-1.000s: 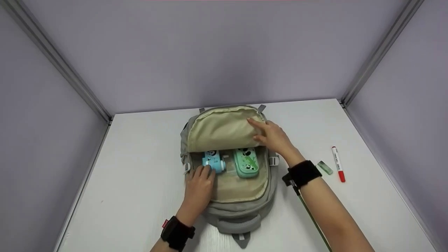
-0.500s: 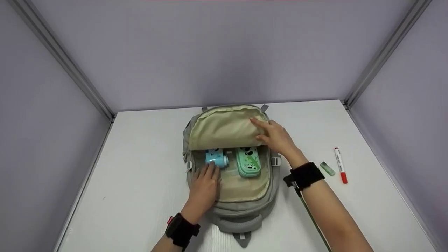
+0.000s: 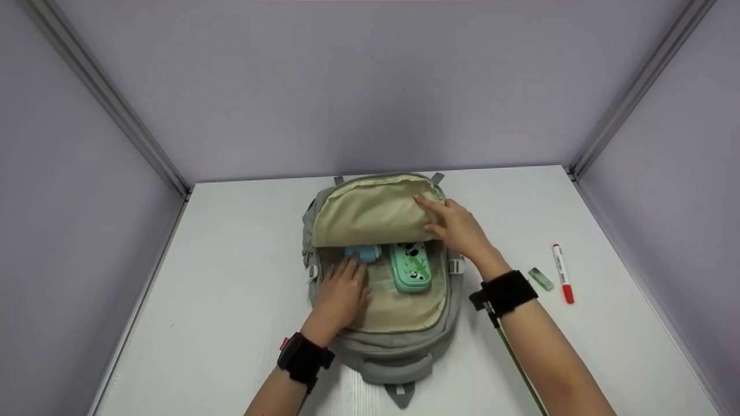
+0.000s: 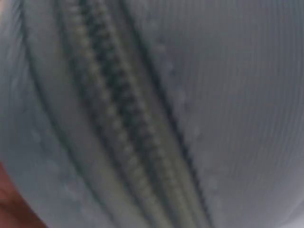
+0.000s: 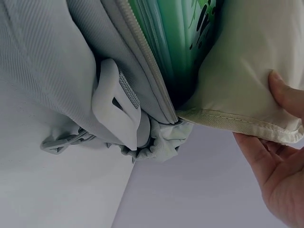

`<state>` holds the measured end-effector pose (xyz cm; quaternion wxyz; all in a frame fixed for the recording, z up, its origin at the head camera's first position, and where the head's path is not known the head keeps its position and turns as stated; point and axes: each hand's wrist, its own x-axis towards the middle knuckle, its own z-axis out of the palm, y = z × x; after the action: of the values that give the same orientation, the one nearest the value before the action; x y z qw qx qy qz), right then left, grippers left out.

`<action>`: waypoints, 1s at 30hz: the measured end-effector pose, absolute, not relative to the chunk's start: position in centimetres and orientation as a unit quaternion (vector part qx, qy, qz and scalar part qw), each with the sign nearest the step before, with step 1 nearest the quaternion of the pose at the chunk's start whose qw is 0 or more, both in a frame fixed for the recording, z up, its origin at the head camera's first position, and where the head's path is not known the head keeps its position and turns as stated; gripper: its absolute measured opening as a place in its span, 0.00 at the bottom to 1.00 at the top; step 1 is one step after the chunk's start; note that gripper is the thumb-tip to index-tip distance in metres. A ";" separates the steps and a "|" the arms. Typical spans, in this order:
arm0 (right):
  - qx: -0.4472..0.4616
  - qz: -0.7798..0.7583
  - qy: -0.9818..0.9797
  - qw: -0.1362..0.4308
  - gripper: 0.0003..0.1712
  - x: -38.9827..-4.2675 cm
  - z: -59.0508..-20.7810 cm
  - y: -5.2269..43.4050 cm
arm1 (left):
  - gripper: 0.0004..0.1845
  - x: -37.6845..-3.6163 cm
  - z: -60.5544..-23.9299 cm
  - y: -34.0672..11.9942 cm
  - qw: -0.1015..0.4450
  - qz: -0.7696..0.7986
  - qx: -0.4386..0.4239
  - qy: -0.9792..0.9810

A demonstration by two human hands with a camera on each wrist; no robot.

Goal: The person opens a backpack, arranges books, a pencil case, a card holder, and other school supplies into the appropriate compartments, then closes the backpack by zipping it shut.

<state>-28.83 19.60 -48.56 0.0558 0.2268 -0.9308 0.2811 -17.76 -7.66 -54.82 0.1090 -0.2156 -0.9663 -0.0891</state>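
A grey backpack (image 3: 399, 346) lies open on the white table (image 3: 231, 231). My right hand (image 3: 457, 228) pinches the edge of its beige lining flap (image 3: 364, 216) and holds it up; the right wrist view shows the thumb over the flap (image 5: 247, 80) and my right hand (image 5: 280, 161) beneath the hem. Inside, a blue panda-print item (image 3: 363, 252) sits half under the flap, beside a green panda pencil case (image 3: 410, 267). My left hand (image 3: 341, 292) lies flat in the bag, straight fingertips touching the blue item. The left wrist view shows only the zipper (image 4: 123, 128), blurred.
A red marker (image 3: 561, 273) and a small green eraser (image 3: 540, 278) lie on the table right of the bag. Purple partition walls close the table on three sides. A white strap buckle (image 5: 116, 111) hangs at the bag's side.
My left hand has slid forward into the bag and the blue item has moved further under the flap. The right hand stays on the flap.
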 end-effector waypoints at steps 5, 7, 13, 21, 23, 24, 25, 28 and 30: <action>0.242 0.288 -0.924 0.074 0.37 -28.3 -48.6 19.9 | 0.25 -16.8 -53.4 -8.1 0.140 -0.119 -0.244 -0.952; 0.258 0.291 -0.918 0.079 0.36 -27.9 -48.6 20.0 | 0.23 -16.1 -52.3 -8.2 0.172 -0.136 -0.262 -0.940; 0.295 0.321 -0.898 0.054 0.30 -25.7 -47.8 21.1 | 0.12 -14.0 -48.5 -8.3 0.275 -0.182 -0.336 -0.882; 0.340 0.358 -0.869 0.047 0.20 -23.0 -46.8 22.6 | 0.13 -13.2 -46.2 -8.5 0.351 -0.221 -0.367 -0.833; 0.344 0.361 -0.866 0.034 0.18 -22.3 -46.8 22.9 | 0.15 -13.7 -46.4 -8.5 0.362 -0.231 -0.357 -0.830; 0.346 0.360 -0.866 0.025 0.17 -21.9 -46.8 23.1 | 0.16 -13.9 -46.6 -8.6 0.359 -0.242 -0.349 -0.831; 0.348 0.358 -0.866 0.017 0.16 -21.6 -46.9 23.3 | 0.16 -14.2 -46.8 -8.6 0.351 -0.257 -0.339 -0.834; 0.358 0.349 -0.866 -0.012 0.13 -20.7 -47.1 23.8 | 0.15 -14.9 -47.7 -8.8 0.287 -0.318 -0.301 -0.852; 0.366 0.337 -0.867 -0.027 0.11 -20.2 -47.4 24.1 | 0.16 -15.1 -48.4 -8.9 0.223 -0.354 -0.269 -0.868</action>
<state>-20.17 24.14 -47.38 -0.0270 0.3660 -0.8668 0.3375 -15.13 -8.93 -48.45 0.2229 -0.2692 -0.8676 -0.3537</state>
